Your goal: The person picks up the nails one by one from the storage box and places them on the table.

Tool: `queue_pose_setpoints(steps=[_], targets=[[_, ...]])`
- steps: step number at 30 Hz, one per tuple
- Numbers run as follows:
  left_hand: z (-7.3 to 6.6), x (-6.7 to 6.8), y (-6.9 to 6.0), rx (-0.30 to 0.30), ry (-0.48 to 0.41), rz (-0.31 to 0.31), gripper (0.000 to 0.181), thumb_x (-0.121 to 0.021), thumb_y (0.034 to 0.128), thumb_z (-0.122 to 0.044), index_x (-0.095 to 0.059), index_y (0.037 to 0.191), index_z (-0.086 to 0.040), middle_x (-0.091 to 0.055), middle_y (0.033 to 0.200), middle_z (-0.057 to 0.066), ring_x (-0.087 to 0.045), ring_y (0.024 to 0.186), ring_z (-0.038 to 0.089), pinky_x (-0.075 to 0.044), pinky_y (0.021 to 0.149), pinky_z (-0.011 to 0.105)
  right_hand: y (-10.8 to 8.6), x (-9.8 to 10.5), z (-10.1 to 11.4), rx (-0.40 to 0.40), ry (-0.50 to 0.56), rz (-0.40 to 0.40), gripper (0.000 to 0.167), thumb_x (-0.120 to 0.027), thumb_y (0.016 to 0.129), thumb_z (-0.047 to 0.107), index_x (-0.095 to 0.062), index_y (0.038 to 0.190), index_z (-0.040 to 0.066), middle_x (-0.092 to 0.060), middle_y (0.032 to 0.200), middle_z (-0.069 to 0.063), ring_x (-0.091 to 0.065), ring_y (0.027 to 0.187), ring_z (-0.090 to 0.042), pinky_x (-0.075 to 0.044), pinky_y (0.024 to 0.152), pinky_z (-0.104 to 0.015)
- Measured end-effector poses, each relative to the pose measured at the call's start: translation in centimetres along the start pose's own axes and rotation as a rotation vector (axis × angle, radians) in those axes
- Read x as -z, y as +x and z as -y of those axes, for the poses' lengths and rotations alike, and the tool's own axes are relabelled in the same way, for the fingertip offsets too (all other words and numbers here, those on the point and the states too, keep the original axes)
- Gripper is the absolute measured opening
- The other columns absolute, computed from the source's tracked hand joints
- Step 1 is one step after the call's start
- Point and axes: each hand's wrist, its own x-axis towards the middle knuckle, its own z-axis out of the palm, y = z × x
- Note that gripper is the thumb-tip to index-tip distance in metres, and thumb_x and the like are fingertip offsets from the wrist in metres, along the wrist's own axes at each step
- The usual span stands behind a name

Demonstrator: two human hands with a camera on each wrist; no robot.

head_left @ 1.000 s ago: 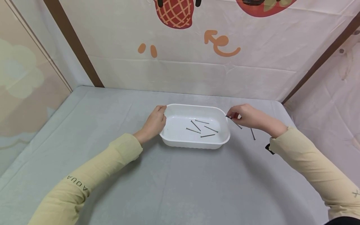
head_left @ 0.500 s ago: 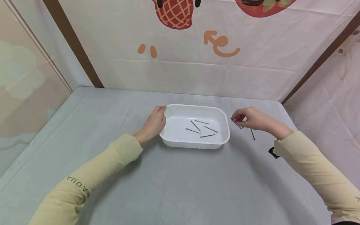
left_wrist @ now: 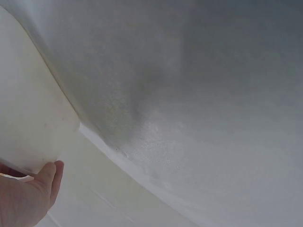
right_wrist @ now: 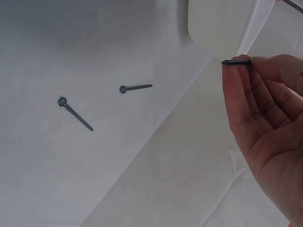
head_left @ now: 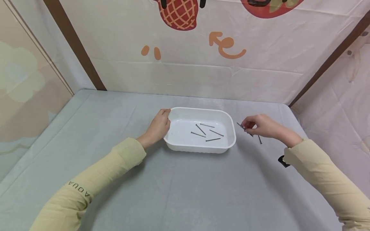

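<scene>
My left hand (head_left: 158, 126) grips the left end of a white plastic tray (head_left: 199, 149), with fingers curled over its rim. In the left wrist view, the thumb and fingers of that hand (left_wrist: 33, 196) pinch the tray's edge (left_wrist: 28, 113). Several dark metal nails (head_left: 198, 134) lie scattered on the tray's floor. To the right of the tray, my right hand (head_left: 261, 125) pinches one nail (right_wrist: 236, 62) between thumb and fingertips, above the table. Two more nails, one headed nail (right_wrist: 78, 116) and another (right_wrist: 137, 88), lie apart on the table near that hand.
A grey cloth covers the table (head_left: 185, 186). Behind it hangs a pale printed curtain (head_left: 188, 77), with another panel (head_left: 26, 96) at the left side. The tray's raised right rim (head_left: 233, 128) stands between the right hand and the nails inside.
My right hand has drawn back from the tray's right rim, rightward and slightly nearer to me, with a nail at its fingertips. The left hand and tray have stayed in place.
</scene>
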Motion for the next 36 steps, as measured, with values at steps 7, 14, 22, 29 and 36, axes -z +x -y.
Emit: queue_pose_setpoints(steps=[7,14,22,29,36], targets=[[-0.1,0.2,-0.1,0.005,0.003,0.0,0.044,-0.036,0.0914,0.0,-0.034,0.134,0.01,-0.037,0.134,0.022,-0.039,0.124,0.032,-0.036,0.102,0.037,-0.6,-0.6,-0.3,-0.049,0.062,0.026,0.016,-0.063,0.081,0.0,-0.063,0.097,0.001,-0.063,0.082,-0.008,-0.057,0.071,-0.014,-0.051,0.059,-0.023],[-0.1,0.1,-0.2,0.012,0.004,0.006,0.044,-0.035,0.0914,0.0,-0.034,0.134,0.01,-0.037,0.134,0.022,-0.039,0.124,0.032,-0.037,0.102,0.037,-1.1,-1.3,-0.8,-0.087,0.123,0.052,0.018,-0.062,0.082,0.002,-0.062,0.1,-0.001,-0.063,0.084,-0.011,-0.057,0.069,-0.015,-0.052,0.054,-0.026],[-0.1,0.1,-0.1,0.007,0.002,0.006,0.044,-0.035,0.0916,-0.001,-0.034,0.134,0.01,-0.038,0.133,0.022,-0.04,0.123,0.031,-0.037,0.102,0.037,-1.6,-1.9,-1.6,-0.12,0.176,0.08,0.021,-0.061,0.083,0.001,-0.06,0.103,-0.006,-0.062,0.084,-0.014,-0.058,0.068,-0.016,-0.054,0.059,-0.026],[-0.2,0.2,-0.1,-0.001,0.008,0.0,0.044,-0.035,0.0914,-0.001,-0.034,0.134,0.01,-0.039,0.132,0.022,-0.04,0.123,0.031,-0.037,0.102,0.037,-1.9,-2.6,-2.1,-0.136,0.207,0.101,0.021,-0.059,0.083,-0.001,-0.059,0.103,-0.008,-0.061,0.083,-0.014,-0.057,0.068,-0.017,-0.054,0.059,-0.026],[-0.1,0.2,0.0,-0.01,0.003,-0.007,0.044,-0.035,0.0911,0.0,-0.035,0.133,0.011,-0.04,0.132,0.022,-0.041,0.122,0.031,-0.038,0.101,0.037,-2.0,-3.2,-2.8,-0.165,0.223,0.114,0.021,-0.059,0.082,-0.001,-0.059,0.103,-0.008,-0.062,0.082,-0.012,-0.057,0.066,-0.016,-0.053,0.058,-0.026]])
